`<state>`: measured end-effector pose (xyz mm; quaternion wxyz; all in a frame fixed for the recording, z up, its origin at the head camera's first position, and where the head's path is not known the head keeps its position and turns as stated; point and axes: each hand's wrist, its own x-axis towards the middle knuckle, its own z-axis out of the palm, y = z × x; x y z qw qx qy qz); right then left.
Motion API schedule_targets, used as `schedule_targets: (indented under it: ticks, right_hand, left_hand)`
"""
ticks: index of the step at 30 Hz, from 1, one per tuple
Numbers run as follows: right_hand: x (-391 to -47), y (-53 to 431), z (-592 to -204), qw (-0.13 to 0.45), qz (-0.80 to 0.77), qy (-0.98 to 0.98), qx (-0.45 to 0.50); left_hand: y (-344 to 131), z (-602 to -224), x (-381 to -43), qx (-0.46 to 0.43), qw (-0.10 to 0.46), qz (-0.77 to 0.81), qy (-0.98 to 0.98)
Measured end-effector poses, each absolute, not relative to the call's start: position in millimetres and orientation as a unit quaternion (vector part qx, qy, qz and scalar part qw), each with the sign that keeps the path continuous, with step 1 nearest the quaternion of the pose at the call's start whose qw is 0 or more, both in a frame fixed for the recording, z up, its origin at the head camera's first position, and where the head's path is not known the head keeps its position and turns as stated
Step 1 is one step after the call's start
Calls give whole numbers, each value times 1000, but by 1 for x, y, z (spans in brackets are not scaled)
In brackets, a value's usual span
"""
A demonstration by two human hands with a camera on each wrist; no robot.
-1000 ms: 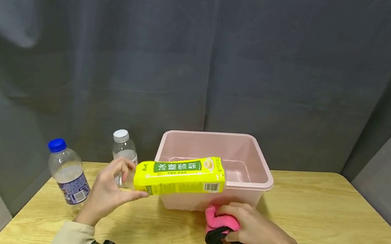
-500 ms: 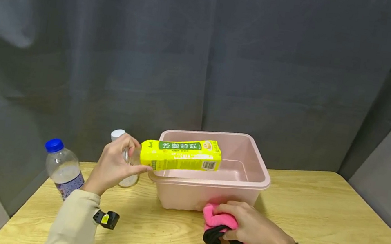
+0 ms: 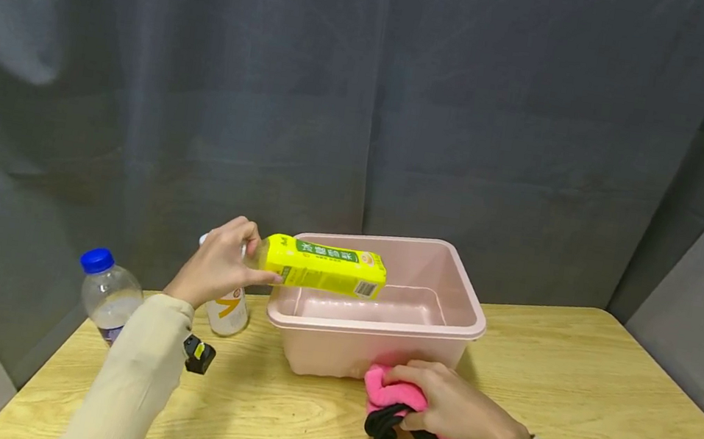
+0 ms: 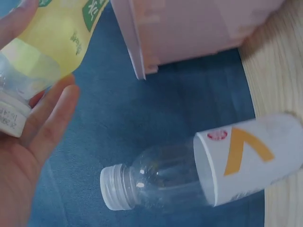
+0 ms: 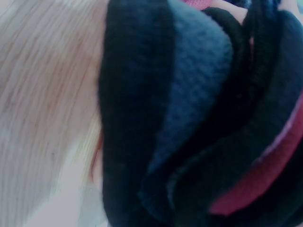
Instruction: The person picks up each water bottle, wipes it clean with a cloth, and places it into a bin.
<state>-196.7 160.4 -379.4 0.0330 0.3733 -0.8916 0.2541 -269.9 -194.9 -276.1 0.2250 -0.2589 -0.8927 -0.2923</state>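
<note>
My left hand (image 3: 219,261) grips a plastic drink bottle (image 3: 326,266) with a yellow label by its neck end. The bottle lies sideways in the air over the left part of a pink plastic bin (image 3: 377,330). Its white cap shows by the palm in the left wrist view. In front of the bin, my right hand (image 3: 448,403) holds a bunched pink and black cloth (image 3: 398,396) down on the table. Dark folds of that cloth (image 5: 137,113) fill much of the right wrist view.
Left of the bin stands a clear bottle (image 4: 175,175) with a white cap and white label, partly behind my left hand. A blue-capped bottle (image 3: 111,295) stands further left, partly covered by my sleeve. A grey curtain (image 3: 367,103) hangs behind the wooden table (image 3: 569,396).
My left hand has raised the yellow-labelled bottle and carried it away from me, from the bin's front rim to over its opening. The right hand and cloth have stayed almost still.
</note>
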Motion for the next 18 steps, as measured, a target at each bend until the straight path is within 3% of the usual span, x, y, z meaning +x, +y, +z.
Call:
schedule_targets:
  ticks: [18]
  right_hand:
    - [-195, 161, -381, 29, 253, -896, 365]
  left_hand:
    - [-172, -255, -302, -234, 154, -215, -936]
